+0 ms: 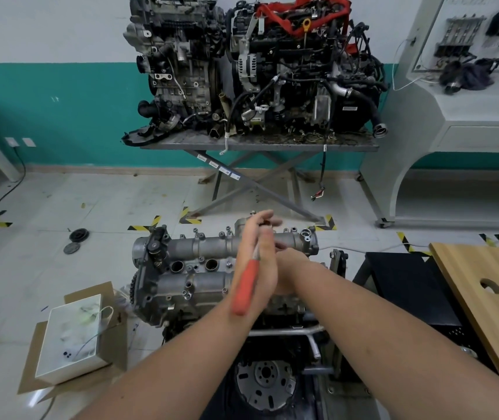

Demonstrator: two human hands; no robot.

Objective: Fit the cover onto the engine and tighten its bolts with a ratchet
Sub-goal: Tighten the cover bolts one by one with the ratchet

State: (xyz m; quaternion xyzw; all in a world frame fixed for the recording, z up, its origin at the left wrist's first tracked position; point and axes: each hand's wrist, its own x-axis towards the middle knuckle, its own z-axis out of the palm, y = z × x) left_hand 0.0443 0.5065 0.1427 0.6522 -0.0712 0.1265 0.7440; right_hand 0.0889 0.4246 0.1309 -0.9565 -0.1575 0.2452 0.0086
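The engine (181, 295) stands in front of me with the grey metal cover (203, 247) on top of it; several bolts (195, 231) stick up along the cover's far edge. My left hand (257, 253) holds the ratchet (246, 287) over the cover's right half. The red handle runs down along my left wrist, and the ratchet's head is hidden by my fingers. My right hand (291, 269) lies against the left hand from the right, its fingers mostly hidden and blurred.
A white box (72, 334) on cardboard lies left of the engine. A wooden board (484, 286) and a black stand (408, 283) are at the right. Two engines (257, 71) sit on a scissor table behind. Two discs (78, 236) lie on the floor.
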